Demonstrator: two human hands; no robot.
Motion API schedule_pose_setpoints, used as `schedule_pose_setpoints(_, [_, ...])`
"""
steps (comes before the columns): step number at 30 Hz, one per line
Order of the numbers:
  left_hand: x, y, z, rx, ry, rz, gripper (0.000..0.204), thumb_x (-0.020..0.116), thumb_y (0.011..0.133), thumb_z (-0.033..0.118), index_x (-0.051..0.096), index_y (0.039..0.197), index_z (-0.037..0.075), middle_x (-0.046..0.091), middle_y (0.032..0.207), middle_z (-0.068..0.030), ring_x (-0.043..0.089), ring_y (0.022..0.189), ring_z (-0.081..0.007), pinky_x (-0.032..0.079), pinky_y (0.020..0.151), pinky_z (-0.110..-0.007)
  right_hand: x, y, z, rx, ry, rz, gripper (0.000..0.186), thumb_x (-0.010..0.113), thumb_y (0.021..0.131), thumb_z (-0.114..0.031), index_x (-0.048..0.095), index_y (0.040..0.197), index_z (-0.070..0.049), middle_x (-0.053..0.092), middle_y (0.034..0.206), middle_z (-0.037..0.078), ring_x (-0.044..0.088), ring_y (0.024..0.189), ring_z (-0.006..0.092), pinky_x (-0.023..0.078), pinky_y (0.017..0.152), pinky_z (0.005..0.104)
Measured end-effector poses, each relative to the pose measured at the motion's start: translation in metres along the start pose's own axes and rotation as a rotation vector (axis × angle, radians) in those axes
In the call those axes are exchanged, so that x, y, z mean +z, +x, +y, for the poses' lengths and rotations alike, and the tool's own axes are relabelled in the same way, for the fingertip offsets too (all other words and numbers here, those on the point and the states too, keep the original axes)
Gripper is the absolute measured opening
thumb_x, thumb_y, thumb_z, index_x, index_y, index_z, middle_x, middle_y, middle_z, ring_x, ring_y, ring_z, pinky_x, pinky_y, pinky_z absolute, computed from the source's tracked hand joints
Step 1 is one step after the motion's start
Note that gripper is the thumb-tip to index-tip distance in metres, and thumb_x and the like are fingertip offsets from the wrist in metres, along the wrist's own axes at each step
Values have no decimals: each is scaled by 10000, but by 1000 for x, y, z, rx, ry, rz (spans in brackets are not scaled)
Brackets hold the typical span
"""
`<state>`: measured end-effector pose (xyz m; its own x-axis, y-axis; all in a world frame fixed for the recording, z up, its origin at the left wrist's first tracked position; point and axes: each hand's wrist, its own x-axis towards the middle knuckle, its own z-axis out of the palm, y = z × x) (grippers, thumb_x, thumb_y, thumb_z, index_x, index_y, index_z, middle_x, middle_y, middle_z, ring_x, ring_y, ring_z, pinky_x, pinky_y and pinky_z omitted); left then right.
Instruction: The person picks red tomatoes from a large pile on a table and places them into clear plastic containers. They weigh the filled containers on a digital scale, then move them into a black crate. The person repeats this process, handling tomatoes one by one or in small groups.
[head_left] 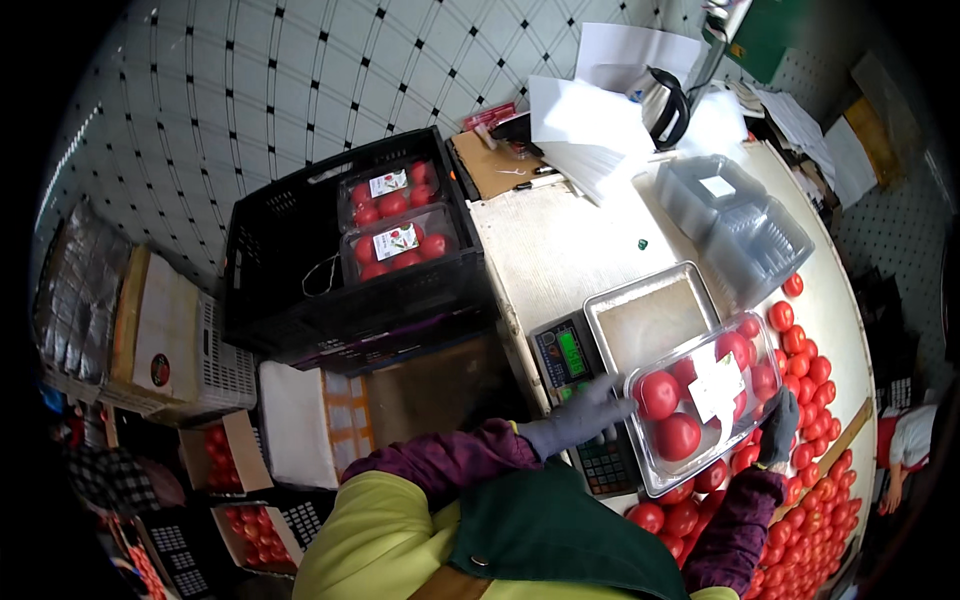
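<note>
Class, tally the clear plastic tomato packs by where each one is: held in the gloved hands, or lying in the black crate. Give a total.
Clear plastic pack of red tomatoes held between the left hand and the right hand: 1
Labelled clear tomato packs in the black plastic crate: 2, at and
Total: 3

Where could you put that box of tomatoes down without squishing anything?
On the empty scale tray, or the bare white table between the black crate and the stacked empty boxes. The loose tomatoes on the right are crowded.
</note>
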<state>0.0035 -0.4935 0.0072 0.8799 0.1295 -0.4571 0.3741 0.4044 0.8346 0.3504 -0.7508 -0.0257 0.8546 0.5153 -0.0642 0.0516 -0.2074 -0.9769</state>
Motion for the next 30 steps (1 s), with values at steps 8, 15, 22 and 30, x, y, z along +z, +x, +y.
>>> schedule_pose_setpoints(8, [0,10,-15,522,-333,-111,1018,665,854,287,-125,1488,188,295,1449,-130,401,1280,-247,501,883,-391,63,-60,-144,-199,129,-96,413,452,958,-252,527,1236,45,570,1203,110,543,1098,202,433,948,327])
schedule_pose_setpoints(15, [-144,-57,97,612,-876,12,892,642,850,166,21,1490,138,430,1368,-141,521,1185,-259,451,995,-435,251,-57,-215,-473,525,-120,484,419,891,-71,390,1330,130,406,1406,213,469,1216,288,416,1024,421])
schedule_pose_setpoints(22, [-276,-142,120,1238,-898,683,555,564,873,333,414,1355,104,491,1325,-127,504,1201,-284,416,1011,-493,484,-79,-197,-434,457,-558,279,545,853,-51,512,1115,41,472,1313,213,528,1080,239,438,863,367])
schedule_pose_setpoints(30, [-450,-224,-3,1350,-1107,1145,629,609,814,384,447,1339,77,523,1312,-129,465,1240,-333,360,1027,-551,574,-48,-221,-554,-77,-1206,180,592,857,-19,618,1033,6,626,1136,164,590,1107,256,469,888,323])
